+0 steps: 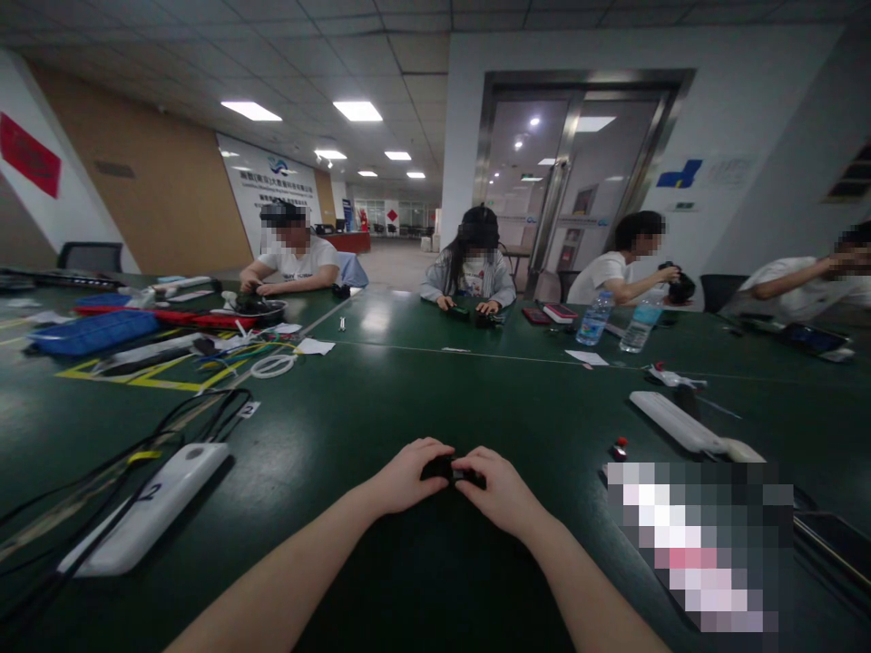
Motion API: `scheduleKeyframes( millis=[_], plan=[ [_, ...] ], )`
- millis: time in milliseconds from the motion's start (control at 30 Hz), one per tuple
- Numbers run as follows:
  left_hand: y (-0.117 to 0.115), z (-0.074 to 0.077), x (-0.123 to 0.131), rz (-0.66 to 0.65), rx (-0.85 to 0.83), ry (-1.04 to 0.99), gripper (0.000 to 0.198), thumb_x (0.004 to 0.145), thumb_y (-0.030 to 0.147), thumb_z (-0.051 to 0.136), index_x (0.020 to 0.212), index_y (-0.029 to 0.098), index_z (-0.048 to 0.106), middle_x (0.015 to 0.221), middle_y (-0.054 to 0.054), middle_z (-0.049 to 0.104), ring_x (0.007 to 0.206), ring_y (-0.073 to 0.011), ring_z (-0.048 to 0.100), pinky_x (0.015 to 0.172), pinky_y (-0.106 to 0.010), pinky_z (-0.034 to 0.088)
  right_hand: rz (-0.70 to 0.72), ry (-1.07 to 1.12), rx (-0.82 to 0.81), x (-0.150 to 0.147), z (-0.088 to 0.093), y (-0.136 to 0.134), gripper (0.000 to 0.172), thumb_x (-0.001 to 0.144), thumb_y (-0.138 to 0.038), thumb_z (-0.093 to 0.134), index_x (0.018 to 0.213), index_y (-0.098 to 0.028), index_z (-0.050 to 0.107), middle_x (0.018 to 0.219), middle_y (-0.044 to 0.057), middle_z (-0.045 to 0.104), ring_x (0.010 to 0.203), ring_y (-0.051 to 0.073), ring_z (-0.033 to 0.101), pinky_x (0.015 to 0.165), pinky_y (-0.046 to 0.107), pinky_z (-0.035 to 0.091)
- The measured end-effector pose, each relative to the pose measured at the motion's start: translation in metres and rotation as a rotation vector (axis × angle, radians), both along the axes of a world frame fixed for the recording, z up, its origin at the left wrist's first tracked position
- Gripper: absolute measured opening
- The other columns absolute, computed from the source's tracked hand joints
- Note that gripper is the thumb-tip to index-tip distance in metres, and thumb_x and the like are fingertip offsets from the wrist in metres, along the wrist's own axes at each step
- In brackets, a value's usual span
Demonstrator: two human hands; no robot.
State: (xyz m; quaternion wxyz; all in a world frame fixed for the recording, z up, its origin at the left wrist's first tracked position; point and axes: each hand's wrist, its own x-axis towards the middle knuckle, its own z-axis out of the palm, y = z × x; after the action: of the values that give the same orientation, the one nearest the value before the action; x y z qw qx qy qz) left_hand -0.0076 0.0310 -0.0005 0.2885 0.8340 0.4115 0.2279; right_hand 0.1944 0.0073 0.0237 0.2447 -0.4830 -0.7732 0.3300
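Small black object (450,470), probably hard plastic, is pinched between left hand (406,478) and right hand (498,490), over the dark green table (354,426). Exact part unclear: hands hide most of it. Fingers (435,452) of both hands curl in from either side, nearly closed, with the object held between them. Handling guess: light and stiff, small enough to slip if the hold loosens. Best hold is at its two ends, fingertips only.

Layout, relative to the black object: white power strip marked 2 (142,508) to the left, black cables running off it. Second white power strip (673,422) and small red-topped part (619,448) to the right. Blue parts bin (92,333) and coiled white tube (272,365) farther off, left. Water bottles (595,317) farther off, right. Seated co-worker (469,281) straight ahead across the table, hands on own items. Pixelated patch hides something near, right.
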Motion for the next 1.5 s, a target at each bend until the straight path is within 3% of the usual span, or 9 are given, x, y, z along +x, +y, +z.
scheduleKeyframes(
  millis=[100,267,733,933,1133,1233,1333,1400,1500],
  plan=[
    [-0.002,0.002,0.001,0.027,-0.004,-0.015,0.042,0.077,0.026,0.061,0.117,0.023,0.050,0.117,-0.005,0.055,0.108,-0.0203,0.050,0.095,-0.038,0.039,-0.019,-0.034,-0.006,0.000,-0.002,0.002,0.026,0.076,-0.026,0.059,0.101,-0.029,0.067,0.100,0.003,0.057,0.093,0.019,0.053,0.081,0.034,0.042],
    [-0.006,0.008,0.001,-0.045,0.067,0.026,0.025,0.081,0.024,0.057,0.106,0.025,0.054,0.113,-0.003,0.054,0.106,-0.0186,0.050,0.095,-0.037,0.039,-0.045,-0.052,-0.062,0.001,-0.002,0.003,0.026,0.074,-0.027,0.060,0.099,-0.031,0.068,0.085,0.001,0.058,0.079,0.018,0.052,0.071,0.032,0.042],
    [-0.006,0.009,-0.001,-0.071,0.089,0.111,0.027,0.083,0.023,0.054,0.107,0.033,0.062,0.118,-0.001,0.048,0.110,-0.0191,0.047,0.097,-0.037,0.038,-0.040,-0.052,-0.102,0.004,-0.004,0.008,0.024,0.073,-0.033,0.062,0.096,-0.033,0.069,0.087,0.000,0.056,0.075,0.016,0.052,0.067,0.030,0.041],
    [0.004,0.007,-0.012,-0.043,0.133,0.173,0.030,0.085,0.028,0.051,0.111,0.037,0.062,0.118,-0.001,0.050,0.110,-0.0194,0.047,0.097,-0.037,0.037,-0.140,0.045,-0.100,0.011,-0.010,0.014,0.032,0.073,-0.034,0.061,0.103,-0.026,0.066,0.079,0.000,0.055,0.071,0.015,0.051,0.065,0.031,0.042],
    [0.033,-0.002,-0.079,0.287,0.166,0.214,0.030,0.085,0.031,0.047,0.110,0.035,0.063,0.115,-0.001,0.054,0.104,-0.0175,0.052,0.094,-0.031,0.039,-0.324,0.198,-0.101,0.028,-0.021,0.024,0.027,0.077,-0.033,0.056,0.101,-0.025,0.065,0.080,0.000,0.059,0.075,0.016,0.055,0.072,0.034,0.045],
    [0.040,-0.002,-0.123,0.706,0.094,0.296,0.034,0.085,0.037,0.043,0.114,0.034,0.061,0.114,-0.004,0.057,0.103,-0.0213,0.054,0.088,-0.034,0.043,-0.400,0.222,-0.097,0.033,-0.025,0.027,0.023,0.076,-0.031,0.056,0.097,-0.024,0.066,0.080,0.000,0.060,0.075,0.017,0.056,0.073,0.035,0.045],
    [0.039,0.002,-0.148,1.144,-0.036,0.356,0.043,0.084,0.047,0.038,0.120,0.034,0.057,0.109,-0.010,0.059,0.102,-0.0293,0.055,0.081,-0.041,0.045,-0.420,0.228,-0.088,0.034,-0.027,0.029,0.022,0.076,-0.030,0.057,0.095,-0.024,0.066,0.079,0.000,0.061,0.075,0.017,0.057,0.073,0.035,0.045],
    [0.036,0.004,-0.151,1.266,-0.055,0.373,0.046,0.083,0.049,0.037,0.121,0.032,0.056,0.109,-0.012,0.059,0.102,-0.0327,0.055,0.079,-0.043,0.045,-0.418,0.235,-0.087,0.034,-0.028,0.029,0.023,0.076,-0.030,0.057,0.095,-0.024,0.066,0.079,0.000,0.061,0.075,0.017,0.057,0.073,0.035,0.045],
    [0.034,0.005,-0.145,1.306,-0.027,0.386,0.044,0.083,0.045,0.036,0.120,0.032,0.057,0.110,-0.015,0.058,0.105,-0.0344,0.053,0.081,-0.043,0.043,-0.413,0.243,-0.098,0.034,-0.028,0.029,0.023,0.076,-0.031,0.056,0.096,-0.024,0.066,0.083,0.001,0.062,0.078,0.018,0.058,0.075,0.036,0.045]
  ],
)
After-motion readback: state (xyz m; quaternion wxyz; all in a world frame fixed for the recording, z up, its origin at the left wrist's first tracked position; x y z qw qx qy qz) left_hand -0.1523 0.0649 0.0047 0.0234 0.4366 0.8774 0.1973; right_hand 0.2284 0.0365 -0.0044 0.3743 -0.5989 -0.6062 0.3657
